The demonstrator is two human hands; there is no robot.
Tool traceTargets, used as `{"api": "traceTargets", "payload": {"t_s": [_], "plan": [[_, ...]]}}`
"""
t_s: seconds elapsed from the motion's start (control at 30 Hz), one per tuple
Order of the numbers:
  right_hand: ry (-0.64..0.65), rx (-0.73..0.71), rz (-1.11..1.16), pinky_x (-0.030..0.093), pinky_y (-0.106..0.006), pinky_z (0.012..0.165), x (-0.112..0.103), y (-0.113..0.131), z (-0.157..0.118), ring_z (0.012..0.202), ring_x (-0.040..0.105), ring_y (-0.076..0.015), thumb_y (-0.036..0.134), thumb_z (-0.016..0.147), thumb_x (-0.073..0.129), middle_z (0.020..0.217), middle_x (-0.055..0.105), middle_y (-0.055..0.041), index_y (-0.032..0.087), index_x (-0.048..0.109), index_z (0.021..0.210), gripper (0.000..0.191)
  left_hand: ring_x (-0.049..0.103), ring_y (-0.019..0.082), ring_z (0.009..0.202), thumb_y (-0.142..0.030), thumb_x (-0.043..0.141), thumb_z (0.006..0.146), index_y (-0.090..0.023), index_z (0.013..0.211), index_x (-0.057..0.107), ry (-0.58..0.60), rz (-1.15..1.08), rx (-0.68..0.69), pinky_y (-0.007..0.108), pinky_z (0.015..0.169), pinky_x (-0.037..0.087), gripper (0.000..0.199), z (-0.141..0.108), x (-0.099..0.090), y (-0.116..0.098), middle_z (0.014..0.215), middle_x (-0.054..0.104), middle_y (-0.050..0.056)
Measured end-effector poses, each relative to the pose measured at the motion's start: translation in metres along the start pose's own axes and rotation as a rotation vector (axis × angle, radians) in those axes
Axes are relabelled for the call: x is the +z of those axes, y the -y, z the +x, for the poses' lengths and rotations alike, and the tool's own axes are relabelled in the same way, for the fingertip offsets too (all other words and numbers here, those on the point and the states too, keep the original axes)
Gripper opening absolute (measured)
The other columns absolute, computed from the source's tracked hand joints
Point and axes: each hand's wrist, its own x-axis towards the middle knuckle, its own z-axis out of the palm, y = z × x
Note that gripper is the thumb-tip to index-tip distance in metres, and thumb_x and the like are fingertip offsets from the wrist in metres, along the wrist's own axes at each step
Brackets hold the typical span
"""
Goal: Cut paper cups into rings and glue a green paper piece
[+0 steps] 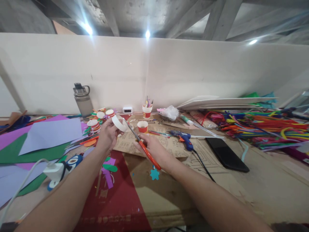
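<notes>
We count two hands above the middle of the table [173, 203]. The left hand [107, 135] is closed around one white ring [120, 123], holding it up by its left side. The right hand [153, 148] is closed around one pair of scissors [147, 153] with red handles; its blades point far and left to the ring's right edge, though we cannot tell whether they touch it.

Beyond the hands we note one red-and-white cup [142, 127] and, farther back, one pen cup [147, 113] holding several pens. One small white clock [127, 110] stands to its left, and one bottle [83, 102] at the far left. To the right lie one blue glue gun [187, 142] and one black phone [225, 154], with many colourful craft stems [267, 127] beyond them. Nearer to us are one teal cutout [154, 174] and, on the left, one green oval [110, 168] and one white plug [54, 170].
</notes>
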Motion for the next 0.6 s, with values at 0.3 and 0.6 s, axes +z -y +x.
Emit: {"api": "traceTargets", "payload": {"t_s": [0.3, 0.6], "plan": [[-0.040, -0.022, 0.013, 0.041, -0.026, 0.071, 0.001, 0.002, -0.001, 0.074, 0.056, -0.0143, 0.036, 0.092, 0.053, 0.093, 0.068, -0.0038, 0.021, 0.061, 0.108, 0.023, 0.051, 0.008, 0.049, -0.018, 0.079, 0.056, -0.015, 0.067, 0.061, -0.003, -0.029, -0.097, 0.019, 0.041, 0.040, 0.021, -0.001, 0.001, 0.012, 0.063, 0.059, -0.001], [-0.014, 0.027, 0.019, 0.040, -0.025, 0.069, 0.000, 0.003, 0.000, 0.071, 0.054, -0.0139, 0.033, 0.090, 0.055, 0.086, 0.067, -0.0027, 0.019, 0.063, 0.101, 0.020, 0.048, 0.007, 0.044, -0.014, 0.077, 0.055, -0.015, 0.064, 0.057, 0.006, -0.038, -0.149, 0.019, 0.039, 0.038, 0.022, 0.001, 0.001, 0.008, 0.059, 0.056, -0.002]]}}
